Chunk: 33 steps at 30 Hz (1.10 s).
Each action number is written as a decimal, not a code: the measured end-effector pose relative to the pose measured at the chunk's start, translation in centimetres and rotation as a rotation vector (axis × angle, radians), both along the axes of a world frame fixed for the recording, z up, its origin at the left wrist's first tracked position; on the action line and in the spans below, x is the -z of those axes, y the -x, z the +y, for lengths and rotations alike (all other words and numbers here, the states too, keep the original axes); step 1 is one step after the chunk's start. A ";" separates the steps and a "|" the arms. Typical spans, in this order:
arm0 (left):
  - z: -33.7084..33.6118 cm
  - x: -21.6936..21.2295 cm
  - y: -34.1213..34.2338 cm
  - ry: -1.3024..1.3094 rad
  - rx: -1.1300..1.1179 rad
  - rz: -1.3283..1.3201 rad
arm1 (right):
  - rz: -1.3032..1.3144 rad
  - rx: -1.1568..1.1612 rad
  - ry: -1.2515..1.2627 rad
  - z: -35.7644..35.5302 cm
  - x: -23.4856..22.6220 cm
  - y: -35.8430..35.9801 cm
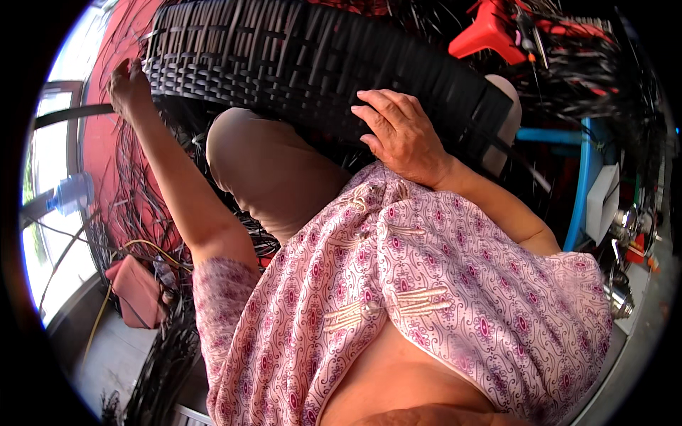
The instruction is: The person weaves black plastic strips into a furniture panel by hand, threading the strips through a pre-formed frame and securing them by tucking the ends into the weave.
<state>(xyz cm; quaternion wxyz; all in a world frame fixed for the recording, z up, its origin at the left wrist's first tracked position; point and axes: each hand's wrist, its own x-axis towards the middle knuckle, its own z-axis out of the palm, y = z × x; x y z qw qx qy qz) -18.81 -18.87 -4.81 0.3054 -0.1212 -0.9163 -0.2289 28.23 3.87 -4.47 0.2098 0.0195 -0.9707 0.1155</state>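
A black woven wicker panel [284, 64] lies across my knees, with a dense weave at its left end and a darker, partly blurred right end. Beside its left end, my left hand [129, 91] is raised with its fingers curled closed. From those fingers a flat black strip [71, 114] runs off to the left. My right hand [406, 135] is open over the near edge of the panel, fingers stretched toward the left and slightly bent. Nothing shows between them, and whether the fingertips touch the weave I cannot tell.
Loose black strips [145, 192] lie tangled on the red floor at left, near a pink pouch [138, 291]. A red plastic stool [490, 35] stands at the far right. A blue frame [584, 177] and a white box [602, 202] are to my right.
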 end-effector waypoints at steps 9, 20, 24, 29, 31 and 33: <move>11.7 -0.9 -28.8 0.134 1.005 -0.105 | 0.127 0.305 0.007 1.4 0.8 -4.5; 11.2 1.2 -27.8 0.360 0.907 -0.116 | -0.006 0.424 -0.005 1.7 2.1 -4.6; 10.0 1.6 -27.7 0.372 0.877 -0.113 | 0.119 0.298 -0.018 1.9 2.2 -5.0; 10.6 0.5 -29.5 0.366 0.894 -0.037 | 0.103 0.424 0.075 2.3 -0.2 -6.9; 11.9 -1.2 -31.6 0.279 0.976 -0.137 | 0.038 0.472 0.096 2.9 -0.8 -8.2; 12.4 -0.7 -32.2 0.176 1.009 -0.142 | 0.029 0.417 0.098 3.1 -1.6 -9.7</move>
